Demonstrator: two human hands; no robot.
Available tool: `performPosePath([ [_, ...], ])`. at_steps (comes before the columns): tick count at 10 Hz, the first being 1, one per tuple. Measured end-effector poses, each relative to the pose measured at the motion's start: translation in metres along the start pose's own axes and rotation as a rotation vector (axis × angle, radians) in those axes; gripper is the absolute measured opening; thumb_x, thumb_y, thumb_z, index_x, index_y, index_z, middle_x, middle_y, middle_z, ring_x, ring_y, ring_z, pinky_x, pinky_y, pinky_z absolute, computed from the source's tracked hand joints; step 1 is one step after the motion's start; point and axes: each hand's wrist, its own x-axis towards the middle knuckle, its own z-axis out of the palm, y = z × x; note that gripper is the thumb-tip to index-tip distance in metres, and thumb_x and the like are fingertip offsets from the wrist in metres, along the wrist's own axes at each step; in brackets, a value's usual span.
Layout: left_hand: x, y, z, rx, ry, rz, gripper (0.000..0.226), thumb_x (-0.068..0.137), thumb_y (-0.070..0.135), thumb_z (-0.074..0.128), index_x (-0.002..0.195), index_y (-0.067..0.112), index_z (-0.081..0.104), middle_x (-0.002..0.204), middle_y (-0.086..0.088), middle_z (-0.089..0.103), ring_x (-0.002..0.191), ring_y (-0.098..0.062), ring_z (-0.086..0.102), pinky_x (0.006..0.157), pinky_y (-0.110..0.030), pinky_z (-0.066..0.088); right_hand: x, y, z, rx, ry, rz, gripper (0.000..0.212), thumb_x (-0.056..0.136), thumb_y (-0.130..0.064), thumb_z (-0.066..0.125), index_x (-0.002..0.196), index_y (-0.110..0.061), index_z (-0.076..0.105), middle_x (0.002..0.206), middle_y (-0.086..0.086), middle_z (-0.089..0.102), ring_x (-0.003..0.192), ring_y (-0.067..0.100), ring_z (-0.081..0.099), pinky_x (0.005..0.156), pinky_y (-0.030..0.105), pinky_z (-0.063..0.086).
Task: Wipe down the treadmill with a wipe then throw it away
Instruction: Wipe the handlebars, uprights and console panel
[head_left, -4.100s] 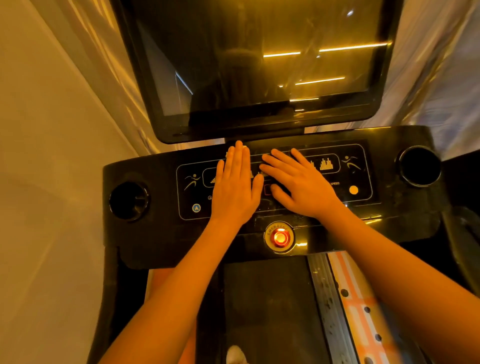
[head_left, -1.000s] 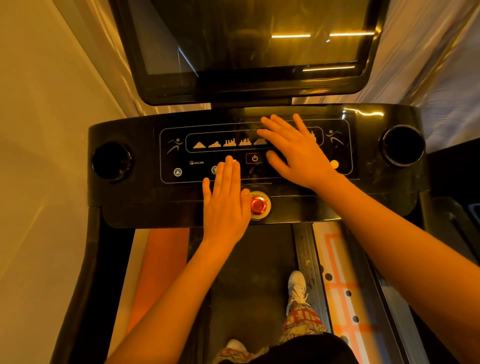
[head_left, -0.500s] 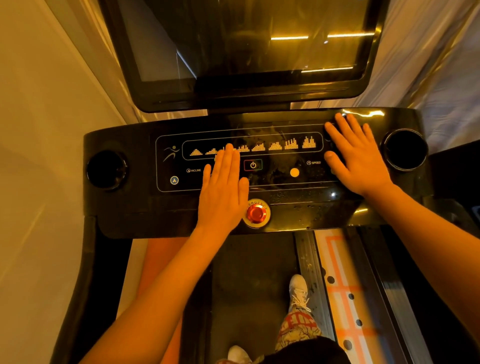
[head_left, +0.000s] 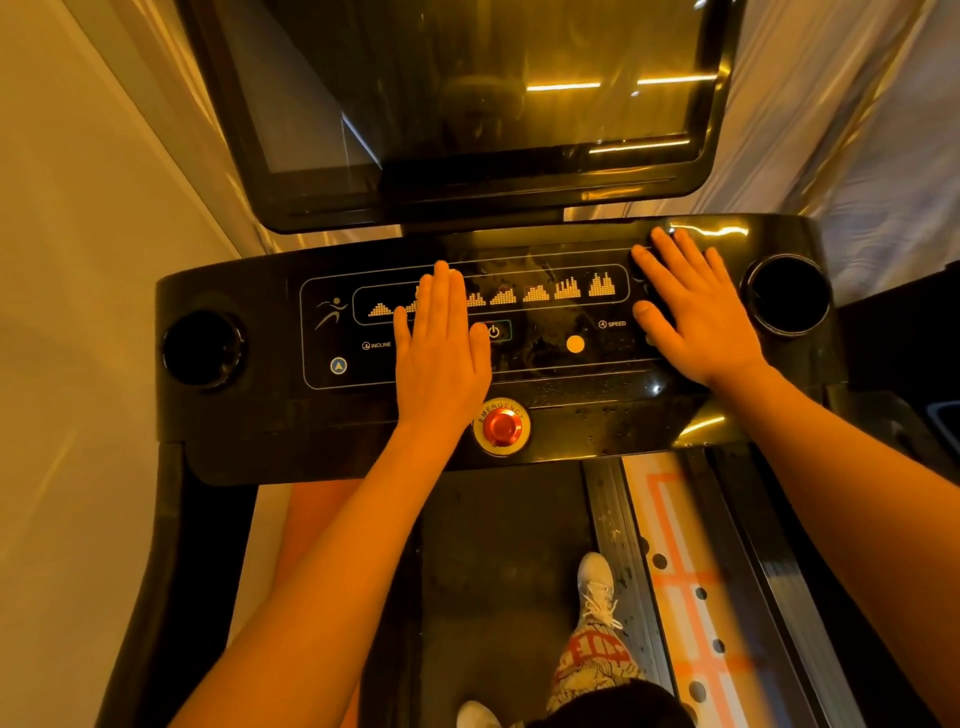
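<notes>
Right hand (head_left: 701, 322) lies flat beside the right cupholder (head_left: 787, 293).

Above-left of the emergency button (head_left: 501, 426), the left hand (head_left: 441, 358) covered some console icons (head_left: 535, 293); above-right of it, the right hand (head_left: 696, 322) hid whatever lay beneath, perhaps the wipe. Far above the button, the screen (head_left: 467, 104) ran off the top edge.
</notes>
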Motion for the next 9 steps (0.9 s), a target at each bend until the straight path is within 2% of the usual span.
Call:
performPosePath([
  [2,0.035,0.003,-0.003,-0.037,0.024,-0.011,0.061,0.11,0.038,0.023,0.164,0.014,0.008,0.172,-0.007,0.003,0.158,-0.024,0.002,0.126,-0.049,0.004,0.0,-0.001,0.0,0.007,0.002,0.001,0.064,0.105,-0.054,0.028,0.163,-0.028,0.021,0.172,0.0,0.011,0.159,0.02,0.0,0.128,0.047,-0.001],
  [4,0.008,-0.003,0.001,0.001,0.02,0.018,0.064,0.106,0.043,0.014,0.164,0.016,0.008,0.172,-0.006,0.003,0.158,-0.024,0.002,0.124,-0.046,0.0,0.0,0.0,0.0,0.013,0.008,0.006,0.064,0.105,-0.054,0.028,0.163,-0.029,0.021,0.172,0.0,0.011,0.159,0.019,0.0,0.128,0.047,-0.001],
  [6,0.045,-0.001,-0.008,-0.034,0.0,0.008,0.06,0.11,0.037,0.025,0.164,0.015,0.009,0.172,-0.006,0.005,0.158,-0.024,0.002,0.126,-0.05,0.002,0.0,-0.002,-0.001,0.016,0.007,0.012,0.064,0.105,-0.054,0.028,0.163,-0.029,0.021,0.172,-0.001,0.011,0.159,0.019,0.0,0.128,0.046,-0.001],
  [7,0.043,-0.003,-0.008,-0.046,0.008,0.022,0.061,0.11,0.037,0.025,0.164,0.015,0.01,0.172,-0.006,0.006,0.158,-0.024,0.003,0.127,-0.051,0.006,0.0,-0.001,0.0,0.015,0.005,0.006,0.064,0.105,-0.055,0.028,0.163,-0.029,0.021,0.172,0.0,0.011,0.159,0.019,0.0,0.128,0.047,-0.001],
  [9,-0.02,-0.005,0.002,-0.017,-0.01,0.026,0.065,0.105,0.044,0.013,0.164,0.018,0.007,0.172,-0.004,0.003,0.158,-0.022,0.002,0.125,-0.047,0.003,0.0,-0.002,0.0,0.025,0.015,0.01,0.063,0.105,-0.053,0.031,0.163,-0.029,0.023,0.172,-0.001,0.012,0.159,0.019,0.001,0.128,0.046,0.0],
])
